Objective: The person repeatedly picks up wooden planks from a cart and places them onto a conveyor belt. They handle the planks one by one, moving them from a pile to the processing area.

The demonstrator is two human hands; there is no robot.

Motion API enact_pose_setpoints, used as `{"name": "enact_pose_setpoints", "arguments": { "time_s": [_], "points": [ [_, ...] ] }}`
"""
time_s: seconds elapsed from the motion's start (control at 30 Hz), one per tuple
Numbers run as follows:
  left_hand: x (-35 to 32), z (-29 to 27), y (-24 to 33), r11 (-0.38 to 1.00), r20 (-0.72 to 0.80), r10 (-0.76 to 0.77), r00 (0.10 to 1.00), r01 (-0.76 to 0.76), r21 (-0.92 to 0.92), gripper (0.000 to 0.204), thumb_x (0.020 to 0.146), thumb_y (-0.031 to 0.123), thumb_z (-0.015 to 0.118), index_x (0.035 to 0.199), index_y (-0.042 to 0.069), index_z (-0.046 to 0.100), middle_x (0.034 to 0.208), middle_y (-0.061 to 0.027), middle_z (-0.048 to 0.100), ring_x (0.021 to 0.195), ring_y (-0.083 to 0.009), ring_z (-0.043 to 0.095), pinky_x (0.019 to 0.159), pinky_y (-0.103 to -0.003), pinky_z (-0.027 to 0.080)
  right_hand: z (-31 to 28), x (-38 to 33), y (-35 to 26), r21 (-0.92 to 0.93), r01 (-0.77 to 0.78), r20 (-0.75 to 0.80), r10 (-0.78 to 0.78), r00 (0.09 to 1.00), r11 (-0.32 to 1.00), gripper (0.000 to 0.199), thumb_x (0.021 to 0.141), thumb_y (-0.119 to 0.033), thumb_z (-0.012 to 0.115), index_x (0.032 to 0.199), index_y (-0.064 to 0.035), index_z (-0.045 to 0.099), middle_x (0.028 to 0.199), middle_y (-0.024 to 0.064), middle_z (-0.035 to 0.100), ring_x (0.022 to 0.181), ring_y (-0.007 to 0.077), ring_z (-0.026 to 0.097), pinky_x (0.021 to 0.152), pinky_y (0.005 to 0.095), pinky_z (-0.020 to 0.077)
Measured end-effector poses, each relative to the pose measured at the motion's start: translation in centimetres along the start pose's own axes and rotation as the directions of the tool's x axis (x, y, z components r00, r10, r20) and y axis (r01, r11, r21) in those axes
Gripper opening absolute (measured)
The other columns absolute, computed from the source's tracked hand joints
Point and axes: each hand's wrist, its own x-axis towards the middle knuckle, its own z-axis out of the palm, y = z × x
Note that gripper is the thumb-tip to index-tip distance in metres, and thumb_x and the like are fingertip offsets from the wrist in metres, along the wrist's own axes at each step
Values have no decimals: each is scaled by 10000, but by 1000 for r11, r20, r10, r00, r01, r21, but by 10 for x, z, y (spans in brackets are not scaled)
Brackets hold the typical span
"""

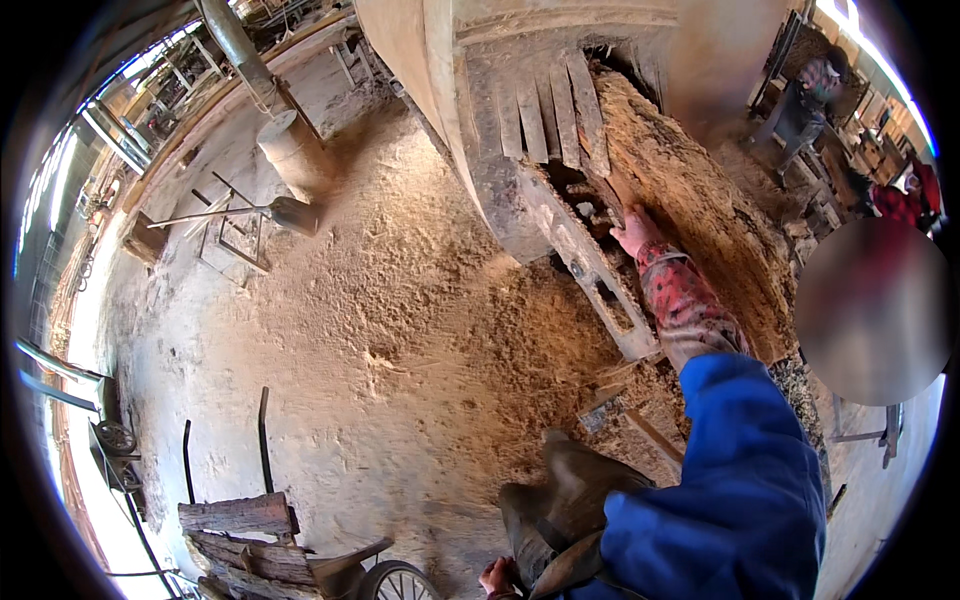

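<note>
My right hand (637, 232), in a red patterned cuff below a blue sleeve, reaches over the opening of a wooden, sawdust-covered machine. Its fingers are partly spread against a reddish wood edge (621, 188); the fingertips are hard to make out. Beside it lies a dark cavity (575, 190) with a small pale lump (585, 209) inside. A slotted metal bar (590, 275) runs along the left of the opening, and wooden slats (553, 115) hang above. Low by my leg, my left hand (497, 577) shows only in part, its fingers curled; whatever they may hold is hidden.
Sawdust coats the floor (390, 250). A cart with split logs (245, 515) and a spoked wheel (398, 583) stands at lower left. A shovel (293, 214) leans near a drum (292, 150). Sticks (655, 437) lie by my feet; a person (895, 205) is at far right.
</note>
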Motion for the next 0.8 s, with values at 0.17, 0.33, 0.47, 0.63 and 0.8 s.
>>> {"name": "enact_pose_setpoints", "arguments": {
  "time_s": [0.17, 0.33, 0.47, 0.63, 0.8],
  "points": [
    [19, -14, -35, 989, -33, -134, 990, 131, -71, 212, 825, 233, 680, 842, 32, 614, 731, -70, 625, 540, -190, 550, 405, -342, 415, -2, 28, -25, -85, -60, 158, 73, 985, 995, 663, 759, -249, 660, 1283, 20, 356, 1251, 219, 445, 1059, 364, 539, 831, 418, 482],
    [24, 4, -48, 973, -106, -143, 984, 120, -196, 132, 790, 109, 641, 762, -15, 602, 670, -77, 608, 515, -168, 554, 448, -285, 448, 15, 49, -23, -174, -28, 139, 53, 989, 984, 685, 770, -284, 671, 1300, 11, 354, 1289, 213, 433, 1015, 364, 573, 793, 425, 501],
    [12, 12, -40, 990, -78, -137, 987, 133, -53, 241, 809, 192, 697, 933, -4, 632, 796, -83, 657, 588, -168, 595, 459, -292, 459, 24, 55, -22, -225, 0, 124, 28, 992, 974, 555, 768, -287, 677, 1192, 9, 475, 1224, 204, 502, 970, 362, 596, 772, 430, 510],
    [17, 24, -38, 986, -81, -128, 988, 119, -115, 136, 789, 113, 654, 782, -15, 608, 681, -74, 614, 522, -151, 555, 453, -265, 445, 36, 81, 10, -244, 76, 246, -15, 969, 967, 440, 740, -215, 671, 1109, -5, 554, 1111, 186, 567, 966, 357, 588, 774, 438, 498],
    [4, 23, -35, 985, -68, -158, 985, 152, -87, 264, 811, 234, 700, 908, -3, 636, 732, -72, 638, 543, -152, 560, 438, -280, 440, 25, 79, -17, -315, 115, 175, -62, 983, 942, 119, 772, -105, 585, 820, -35, 668, 833, 162, 651, 849, 345, 630, 696, 437, 518]
  ]
}}
